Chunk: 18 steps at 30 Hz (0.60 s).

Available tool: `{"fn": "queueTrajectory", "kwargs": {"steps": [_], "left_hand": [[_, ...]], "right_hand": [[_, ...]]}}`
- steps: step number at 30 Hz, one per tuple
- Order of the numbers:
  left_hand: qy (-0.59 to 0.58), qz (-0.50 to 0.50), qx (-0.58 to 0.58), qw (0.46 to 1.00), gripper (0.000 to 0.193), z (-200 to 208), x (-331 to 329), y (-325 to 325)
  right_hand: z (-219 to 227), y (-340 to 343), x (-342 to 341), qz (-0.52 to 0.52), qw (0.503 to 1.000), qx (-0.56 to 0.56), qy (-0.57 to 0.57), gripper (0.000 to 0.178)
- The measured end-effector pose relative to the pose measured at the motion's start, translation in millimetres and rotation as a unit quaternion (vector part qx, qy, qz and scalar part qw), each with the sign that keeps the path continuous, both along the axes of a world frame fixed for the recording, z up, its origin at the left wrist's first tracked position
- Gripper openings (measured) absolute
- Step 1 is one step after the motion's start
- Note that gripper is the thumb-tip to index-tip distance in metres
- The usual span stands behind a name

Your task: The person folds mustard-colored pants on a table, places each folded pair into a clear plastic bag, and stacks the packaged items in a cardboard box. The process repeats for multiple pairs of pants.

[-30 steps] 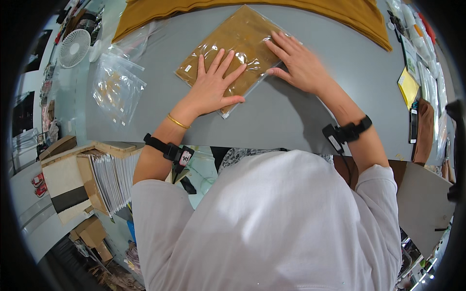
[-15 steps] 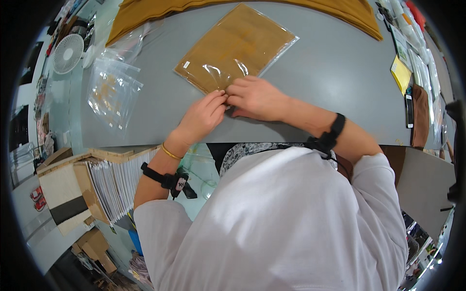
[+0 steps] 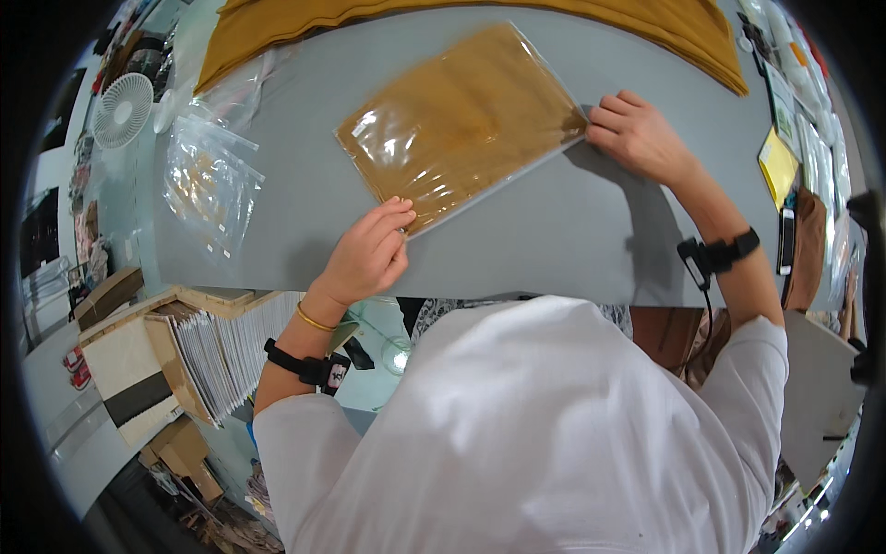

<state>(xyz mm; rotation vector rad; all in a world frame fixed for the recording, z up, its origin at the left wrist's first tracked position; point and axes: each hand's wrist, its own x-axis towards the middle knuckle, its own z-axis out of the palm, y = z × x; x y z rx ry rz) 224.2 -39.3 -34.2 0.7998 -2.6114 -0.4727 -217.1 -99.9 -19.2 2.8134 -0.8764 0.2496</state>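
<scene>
A clear plastic bag with folded mustard-brown cloth inside lies aslant on the grey table. My left hand pinches its near corner between thumb and fingers. At the bag's right corner, my right hand is closed on the edge, the thumb partly hidden. The edge between the two hands runs straight, and light glints off creases in the plastic. Close to the bag's left corner, a small white label shows.
Several clear plastic bags lie at the table's left. Mustard cloth stretches along the far edge. At the right are a yellow packet, a phone and brown cloth. A white fan stands far left.
My right hand has moved right and away from me, from beside my left hand to the right corner. The bag has turned, and my left hand has come slightly nearer me.
</scene>
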Motion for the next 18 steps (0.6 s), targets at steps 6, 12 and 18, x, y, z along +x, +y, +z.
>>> {"fn": "queueTrajectory", "kwargs": {"steps": [6, 12, 18], "left_hand": [[-0.1, 0.12, -0.091, 0.983, 0.067, -2.8, -60.0, -68.0], [-0.113, 0.151, -0.089, 0.978, 0.079, -40.0, -64.7, -92.0], [-0.048, 0.154, -0.119, 0.98, 0.075, -53.0, -63.6, -99.0]], "right_hand": [[-7.7, -32.3, 84.0, -0.09, 0.992, 0.039, -0.074, 0.071], [-47.7, -57.0, 104.8, -0.129, 0.988, 0.071, -0.053, 0.083], [-33.8, -67.5, 102.1, -0.116, 0.99, 0.08, 0.0, 0.081]]}}
